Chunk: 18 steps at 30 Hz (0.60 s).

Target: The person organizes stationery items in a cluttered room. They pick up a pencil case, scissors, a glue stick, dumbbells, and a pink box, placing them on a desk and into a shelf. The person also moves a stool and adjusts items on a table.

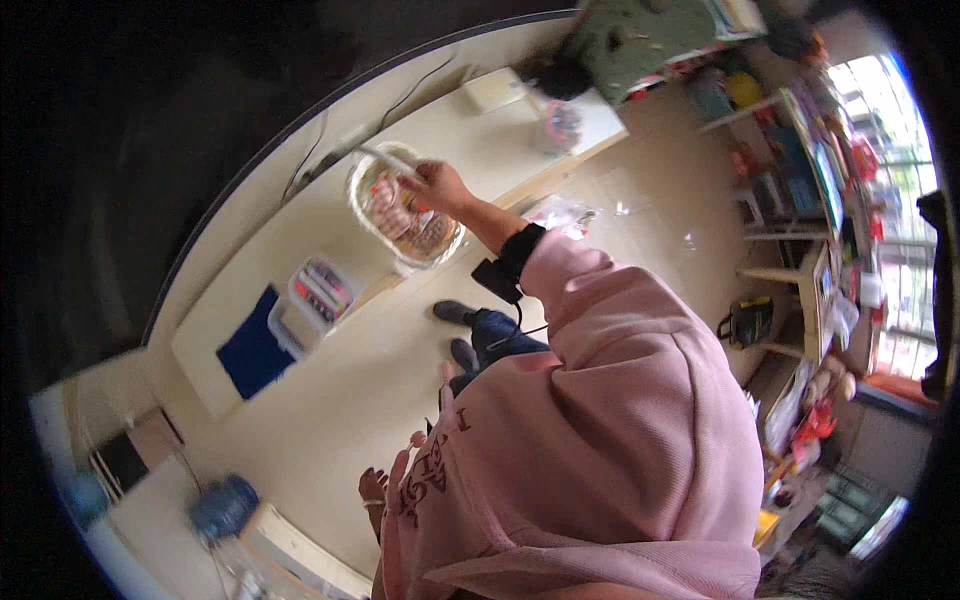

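Observation:
My right hand is closed around the pale handle of a white-rimmed woven basket. Small packaged items, some pinkish and some brown, lie inside it, too blurred to name. The basket is at the long white table; whether it rests there or is lifted, I cannot tell. Low by my body hangs my left hand, fingers loosely bent and apart, with no object seen in it. A band circles that wrist.
Along the table are a dark blue cloth, a clear plastic bin of colourful items, a clear container and a pale box. A plastic-wrapped item lies past the table edge. Crowded shelves stand behind; a blue water bottle is lower left.

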{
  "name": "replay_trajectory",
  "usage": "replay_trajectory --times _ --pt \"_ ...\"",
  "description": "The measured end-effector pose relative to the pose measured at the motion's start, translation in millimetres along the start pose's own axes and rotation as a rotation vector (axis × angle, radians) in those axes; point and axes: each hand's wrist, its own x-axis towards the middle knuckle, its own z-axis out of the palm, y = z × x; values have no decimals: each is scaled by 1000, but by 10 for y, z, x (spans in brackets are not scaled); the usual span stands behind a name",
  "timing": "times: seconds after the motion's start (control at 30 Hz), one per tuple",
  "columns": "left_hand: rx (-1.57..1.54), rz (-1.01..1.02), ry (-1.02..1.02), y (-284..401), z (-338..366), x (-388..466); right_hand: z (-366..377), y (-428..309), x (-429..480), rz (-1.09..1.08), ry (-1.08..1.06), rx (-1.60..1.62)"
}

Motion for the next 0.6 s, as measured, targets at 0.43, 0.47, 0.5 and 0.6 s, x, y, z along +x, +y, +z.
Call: replay_trajectory --times 0.43,0.47,0.5,0.6 --pt "190 839 -363 2957 1772 -840 -3280 80 -2871 14 506 -451" --pt "300 899 -380 3151 2179 -1257 -3500 150 -3024 115 461 -465" --pt "403 1020 -455 3293 2611 -1690 -3714 235 -3178 99 481 -450" --pt "591 1185 -703 3344 4041 -2903 -4316 601 -3644 135 500 -488"
